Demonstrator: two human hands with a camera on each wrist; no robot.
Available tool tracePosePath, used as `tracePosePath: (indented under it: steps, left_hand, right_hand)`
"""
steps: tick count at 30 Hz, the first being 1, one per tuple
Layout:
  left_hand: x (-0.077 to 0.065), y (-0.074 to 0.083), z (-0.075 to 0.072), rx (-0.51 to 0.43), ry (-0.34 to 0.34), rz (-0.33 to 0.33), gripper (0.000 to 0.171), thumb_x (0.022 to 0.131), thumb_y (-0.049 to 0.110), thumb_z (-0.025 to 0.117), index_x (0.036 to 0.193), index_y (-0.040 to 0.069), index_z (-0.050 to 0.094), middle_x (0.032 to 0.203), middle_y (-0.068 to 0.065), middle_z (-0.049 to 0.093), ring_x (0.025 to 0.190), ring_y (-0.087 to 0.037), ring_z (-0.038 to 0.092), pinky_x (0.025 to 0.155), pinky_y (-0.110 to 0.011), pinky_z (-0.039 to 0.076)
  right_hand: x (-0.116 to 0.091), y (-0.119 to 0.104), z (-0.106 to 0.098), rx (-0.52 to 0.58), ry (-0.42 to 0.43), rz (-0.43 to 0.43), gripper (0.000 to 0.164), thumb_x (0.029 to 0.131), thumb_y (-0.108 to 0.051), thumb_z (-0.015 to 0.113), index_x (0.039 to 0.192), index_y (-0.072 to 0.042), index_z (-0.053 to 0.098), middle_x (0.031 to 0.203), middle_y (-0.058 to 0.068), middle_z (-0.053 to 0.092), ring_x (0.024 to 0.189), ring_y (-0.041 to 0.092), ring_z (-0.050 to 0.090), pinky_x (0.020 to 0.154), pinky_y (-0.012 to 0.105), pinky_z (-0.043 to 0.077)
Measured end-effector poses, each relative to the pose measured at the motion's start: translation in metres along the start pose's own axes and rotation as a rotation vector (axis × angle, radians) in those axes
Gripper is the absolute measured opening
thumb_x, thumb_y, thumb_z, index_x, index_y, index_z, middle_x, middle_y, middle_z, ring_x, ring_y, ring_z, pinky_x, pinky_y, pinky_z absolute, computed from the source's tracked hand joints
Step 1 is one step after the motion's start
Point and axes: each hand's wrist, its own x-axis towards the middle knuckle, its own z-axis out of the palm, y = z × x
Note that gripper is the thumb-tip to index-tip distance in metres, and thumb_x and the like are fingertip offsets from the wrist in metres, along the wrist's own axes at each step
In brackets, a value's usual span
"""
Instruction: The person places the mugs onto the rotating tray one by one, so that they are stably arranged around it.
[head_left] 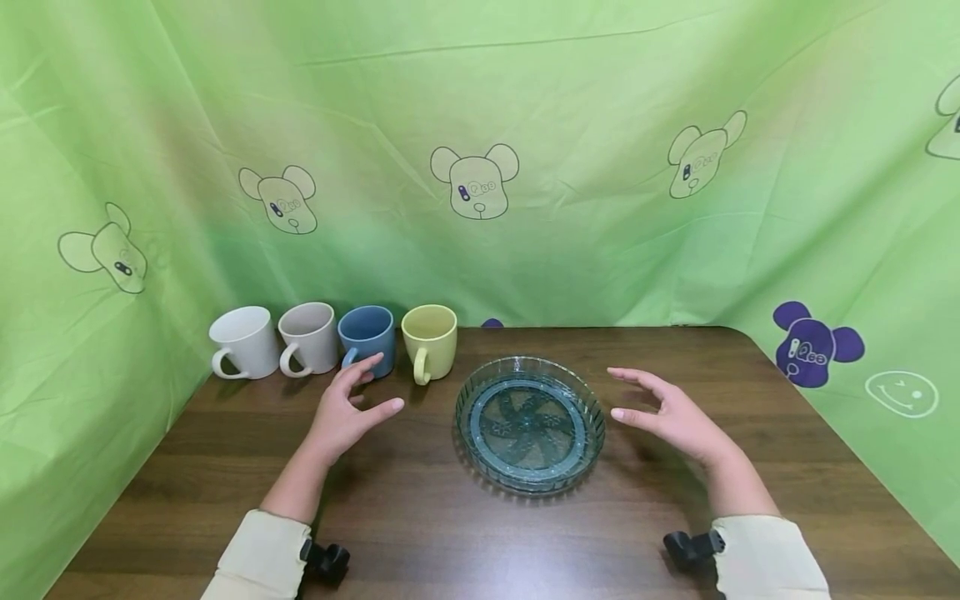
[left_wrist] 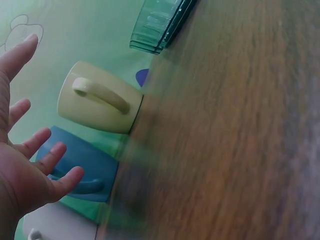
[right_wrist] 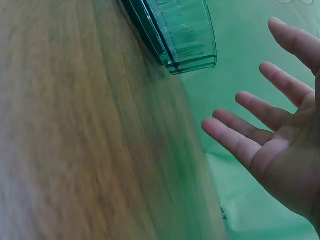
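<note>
A round, clear greenish glass dish [head_left: 529, 425] with a ribbed rim stands on the brown wooden table between the two hands. My right hand [head_left: 675, 417] hovers just right of it, fingers spread and thumb apart, touching nothing. To the dish's left, my left hand [head_left: 347, 414] is held in the air with parted fingers and nothing in them. Nearest to that hand are a blue mug [head_left: 367, 333] and a yellow mug [head_left: 431, 333], both upright. In the left wrist view, the left fingers partly cover the blue mug [left_wrist: 85, 167].
A white mug [head_left: 251, 342] and a pale grey mug [head_left: 313, 340] continue the row at the table's back left. Green cloth [head_left: 585, 250] printed with bear heads hangs behind and beside the table [head_left: 420, 533]. Each wrist carries a small black camera.
</note>
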Motion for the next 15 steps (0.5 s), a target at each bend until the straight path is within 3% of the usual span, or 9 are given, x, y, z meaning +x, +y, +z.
tracePosePath:
  steps: [6, 15]
  left_hand:
    - [0.005, -0.001, 0.008, -0.048, 0.002, -0.009, 0.072, 0.077, 0.016, 0.084, 0.14, 0.011, 0.052, 0.141, -0.014, 0.046, 0.126, -0.035, 0.045, 0.102, -0.059, 0.042]
    - [0.012, -0.001, 0.02, -0.08, 0.016, -0.019, 0.067, 0.077, 0.014, 0.085, 0.137, 0.009, 0.055, 0.137, -0.019, 0.049, 0.123, -0.035, 0.047, 0.102, -0.056, 0.043]
  right_hand:
    - [0.007, 0.007, 0.003, 0.158, -0.044, -0.004, 0.068, 0.088, -0.011, 0.072, 0.145, 0.001, 0.037, 0.145, 0.029, 0.038, 0.124, 0.05, 0.045, 0.09, 0.023, 0.051]
    - [0.021, 0.015, 0.006, 0.193, -0.121, 0.003, 0.073, 0.084, -0.004, 0.075, 0.144, 0.007, 0.036, 0.142, 0.032, 0.041, 0.122, 0.048, 0.049, 0.094, 0.026, 0.049]
